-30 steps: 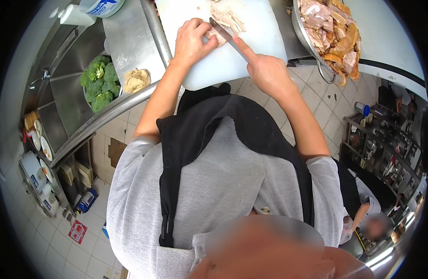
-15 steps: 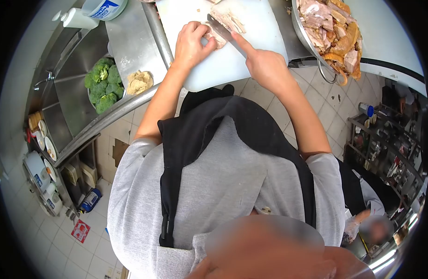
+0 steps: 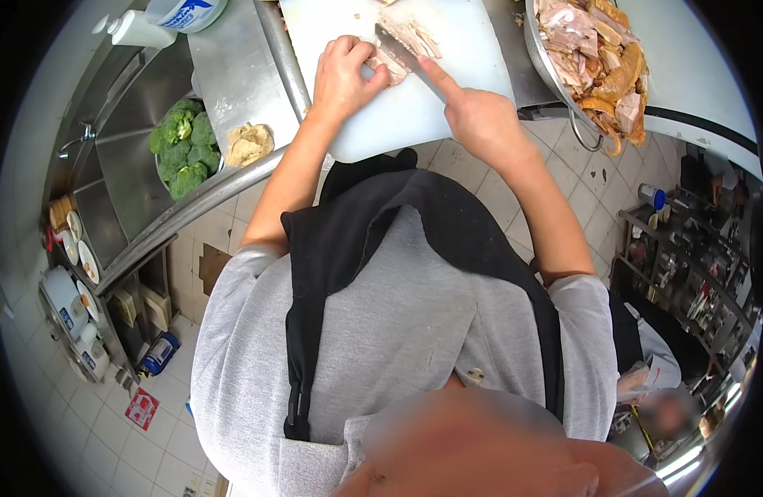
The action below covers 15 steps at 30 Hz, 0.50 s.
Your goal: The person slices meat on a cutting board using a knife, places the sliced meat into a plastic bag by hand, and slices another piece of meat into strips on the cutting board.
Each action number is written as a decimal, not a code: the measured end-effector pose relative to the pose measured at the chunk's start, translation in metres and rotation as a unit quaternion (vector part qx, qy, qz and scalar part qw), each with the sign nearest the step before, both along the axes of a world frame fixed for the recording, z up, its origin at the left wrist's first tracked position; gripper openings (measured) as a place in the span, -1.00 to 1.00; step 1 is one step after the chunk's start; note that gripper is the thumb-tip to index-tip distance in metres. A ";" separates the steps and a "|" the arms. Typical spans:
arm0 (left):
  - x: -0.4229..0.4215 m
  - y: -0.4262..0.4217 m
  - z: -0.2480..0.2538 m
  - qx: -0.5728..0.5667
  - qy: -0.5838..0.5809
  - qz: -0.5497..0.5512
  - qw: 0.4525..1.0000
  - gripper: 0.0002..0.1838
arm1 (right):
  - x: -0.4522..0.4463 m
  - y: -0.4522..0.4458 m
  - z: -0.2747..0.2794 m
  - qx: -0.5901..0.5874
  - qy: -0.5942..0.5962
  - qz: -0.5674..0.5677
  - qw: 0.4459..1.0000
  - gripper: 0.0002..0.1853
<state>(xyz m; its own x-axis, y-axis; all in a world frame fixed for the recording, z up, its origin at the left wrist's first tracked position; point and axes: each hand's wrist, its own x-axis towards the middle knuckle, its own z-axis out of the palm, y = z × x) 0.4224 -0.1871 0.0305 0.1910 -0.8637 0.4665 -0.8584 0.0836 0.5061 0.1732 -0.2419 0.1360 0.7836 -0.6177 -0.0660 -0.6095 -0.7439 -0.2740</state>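
Note:
On a white cutting board point(image 3: 373, 137), my left hand point(image 3: 343, 81) presses down with bent fingers on a piece of cooked meat point(image 3: 391, 68). A knife point(image 3: 404, 55) is in my right hand point(image 3: 483, 123), the index finger stretched along the back of the blade. The blade lies right of my left fingers, between the held piece and several cut strips of meat point(image 3: 416, 37). My right palm hides the knife's handle.
At the upper right stands a metal bowl point(image 3: 555, 74) piled with cooked meat point(image 3: 617, 79). Left of the board are broccoli point(image 3: 185, 153) by the sink point(image 3: 133, 178), a pale yellow lump point(image 3: 249, 145) and a white bottle point(image 3: 141, 31). A co-worker's sleeve point(image 3: 659, 356) shows at lower right.
The knife and my right hand have shifted slightly right. My left hand stays on the meat almost unmoved. The co-worker's arm at lower right has moved.

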 end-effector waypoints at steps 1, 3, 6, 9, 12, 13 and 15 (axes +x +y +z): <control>0.000 0.000 0.000 0.001 -0.002 0.000 1.000 -0.73 | 0.001 0.003 0.000 0.001 0.005 0.011 1.000 -0.10; 0.000 0.000 -0.001 0.003 -0.003 -0.001 1.000 -0.74 | 0.002 0.006 -0.004 0.003 0.010 0.022 1.000 -0.09; 0.002 -0.001 -0.004 -0.003 -0.001 -0.004 1.000 -0.71 | 0.001 0.006 -0.006 0.005 -0.014 0.028 1.000 -0.08; 0.003 -0.001 -0.005 -0.001 0.003 -0.006 1.000 -0.70 | 0.005 0.007 -0.003 0.019 0.022 0.020 0.999 -0.07; 0.000 0.001 -0.005 0.006 0.007 -0.010 1.000 -0.70 | 0.021 -0.001 -0.030 0.039 0.021 0.009 0.999 -0.09; 0.001 0.001 -0.006 0.007 0.005 -0.011 1.000 -0.70 | 0.028 -0.007 -0.039 0.033 -0.017 0.011 0.999 -0.10; 0.002 0.000 -0.003 0.005 -0.003 -0.014 1.000 -0.70 | 0.032 -0.011 -0.043 0.024 -0.060 0.012 0.998 -0.12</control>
